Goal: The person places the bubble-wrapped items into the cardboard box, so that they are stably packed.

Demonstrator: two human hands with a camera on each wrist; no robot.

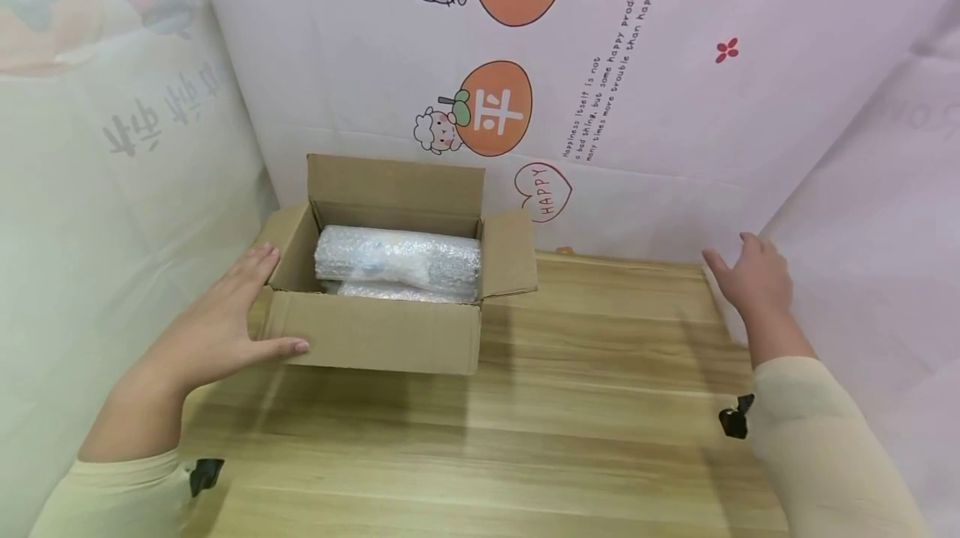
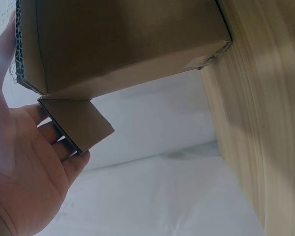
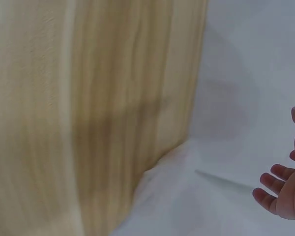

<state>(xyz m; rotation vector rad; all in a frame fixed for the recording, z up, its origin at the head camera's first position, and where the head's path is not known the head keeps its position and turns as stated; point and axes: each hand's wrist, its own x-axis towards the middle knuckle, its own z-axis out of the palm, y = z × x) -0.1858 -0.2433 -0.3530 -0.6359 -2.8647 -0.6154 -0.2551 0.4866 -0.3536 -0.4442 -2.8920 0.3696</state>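
Note:
An open cardboard box [image 1: 375, 334] stands at the back left of the wooden table [image 1: 600, 405]. Inside it lies a bundle wrapped in bubble wrap [image 1: 397, 263]. My left hand [image 1: 225, 321] lies flat against the box's left end with straight fingers, thumb along the front wall. In the left wrist view the left hand's fingers [image 2: 64, 147] touch the box's side flap [image 2: 78, 123] under the box [image 2: 123, 44]. My right hand [image 1: 753, 276] hovers with relaxed fingers near the table's back right corner and holds nothing. The right wrist view shows the right hand [image 3: 282, 194] over white cloth.
White printed cloth walls [image 1: 675, 105] close in the table on the left, back and right. The box's four flaps stand open. Bare wood [image 3: 88, 123] stretches between the box and my right hand.

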